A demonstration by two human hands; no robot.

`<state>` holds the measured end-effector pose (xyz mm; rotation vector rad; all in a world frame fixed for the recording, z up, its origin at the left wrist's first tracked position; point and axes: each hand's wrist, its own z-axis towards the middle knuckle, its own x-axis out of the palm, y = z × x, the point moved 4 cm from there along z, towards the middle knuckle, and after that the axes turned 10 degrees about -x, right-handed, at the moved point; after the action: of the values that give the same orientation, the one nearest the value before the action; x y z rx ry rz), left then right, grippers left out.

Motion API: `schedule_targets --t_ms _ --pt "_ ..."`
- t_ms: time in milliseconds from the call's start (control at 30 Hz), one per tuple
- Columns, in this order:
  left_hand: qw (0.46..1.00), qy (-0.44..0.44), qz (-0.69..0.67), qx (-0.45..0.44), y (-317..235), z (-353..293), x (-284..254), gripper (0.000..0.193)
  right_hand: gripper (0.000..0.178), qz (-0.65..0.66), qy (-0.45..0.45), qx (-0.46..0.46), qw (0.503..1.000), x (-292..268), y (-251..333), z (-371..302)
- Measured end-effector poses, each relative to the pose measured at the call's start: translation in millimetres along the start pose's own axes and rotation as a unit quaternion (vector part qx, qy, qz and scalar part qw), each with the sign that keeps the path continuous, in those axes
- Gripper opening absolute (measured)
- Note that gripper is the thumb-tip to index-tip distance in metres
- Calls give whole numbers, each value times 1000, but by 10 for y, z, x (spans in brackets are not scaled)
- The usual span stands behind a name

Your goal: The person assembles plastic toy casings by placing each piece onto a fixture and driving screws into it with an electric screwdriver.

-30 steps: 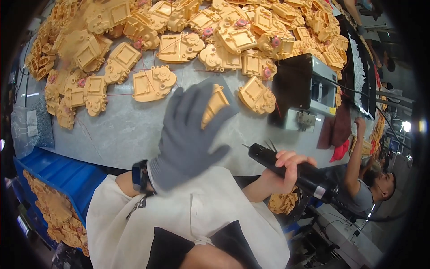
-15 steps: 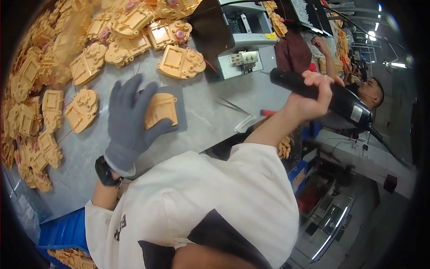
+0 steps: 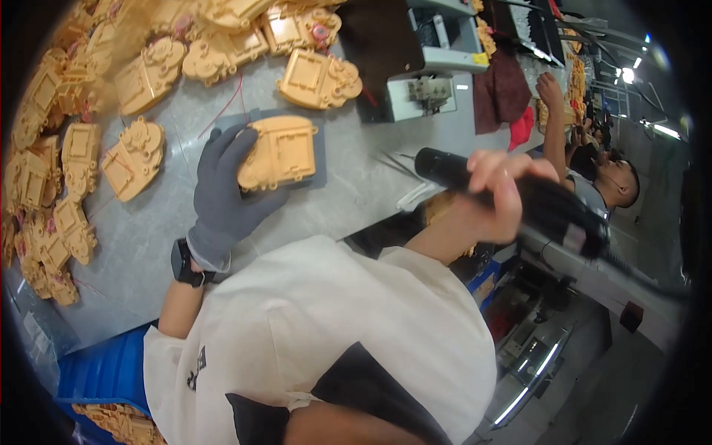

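My left hand (image 3: 230, 193), in a grey glove, holds the left side of a yellow-orange plastic housing (image 3: 285, 152). That housing has a rectangular frame and small lugs, and it lies over a dark grey pad (image 3: 320, 170) on the table. The bare right hand (image 3: 498, 189) is wrapped round a black electric screwdriver (image 3: 552, 204), its cord trailing off to the right. The driver's thin tip points left, toward the housing and apart from it. Below the tip, a pair of tweezers (image 3: 397, 166) lies on the table, partly hidden by the driver.
Many similar housings (image 3: 152, 74) are heaped at the left and far side, some with red wires. A small metal fixture (image 3: 430, 95) stands beyond, near a dark red cloth (image 3: 500, 89). A blue crate (image 3: 104, 374) sits lower left. Another person (image 3: 617, 182) works at right.
My left hand's fingers have closed onto the housing's left side, and more of the housing shows. The screwdriver has come down and left in my right hand. The whole view has shifted slightly.
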<state>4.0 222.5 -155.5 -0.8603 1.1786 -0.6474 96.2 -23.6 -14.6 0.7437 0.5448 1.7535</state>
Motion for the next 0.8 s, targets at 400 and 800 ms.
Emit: schedule_targets --t_ms 400,800 --pt "995 64 -13 -76 49 15 -8 78 43 145 296 61 942 843 -115 -163" --pt "998 60 -20 -2 116 21 -24 80 41 109 267 101 952 1051 -261 -295"
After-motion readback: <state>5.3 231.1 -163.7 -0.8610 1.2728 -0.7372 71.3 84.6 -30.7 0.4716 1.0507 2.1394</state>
